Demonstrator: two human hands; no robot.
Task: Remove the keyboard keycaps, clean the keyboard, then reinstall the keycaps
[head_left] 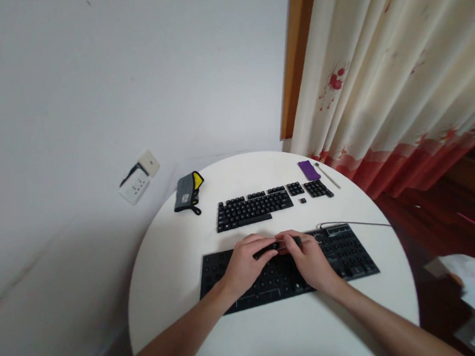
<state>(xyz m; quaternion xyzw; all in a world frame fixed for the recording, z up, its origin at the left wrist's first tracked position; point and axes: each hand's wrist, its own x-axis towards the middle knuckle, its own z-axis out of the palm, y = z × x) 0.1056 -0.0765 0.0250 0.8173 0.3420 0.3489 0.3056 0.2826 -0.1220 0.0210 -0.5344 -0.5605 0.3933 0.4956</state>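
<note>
My left hand [248, 262] is closed round the black handle of a keycap puller [264, 250], whose thin wires point right. My right hand [309, 257] pinches a small black keycap [295, 241] at the wire end, partly covered by the fingers. Both hands meet above a black keyboard [254, 289] that lies with its keycaps off and bare switches showing. Behind it, the removed black keycaps [256, 206] are laid out in keyboard order, with one single keycap [303, 201] apart from the blocks.
On the round white table [160, 294] lie a folded grey and yellow cloth [187, 193], a purple cloth [309, 170] and a thin brush [328, 176]. The keyboard's cable [356, 223] runs off the right edge. A wall and a curtain [362, 91] stand behind.
</note>
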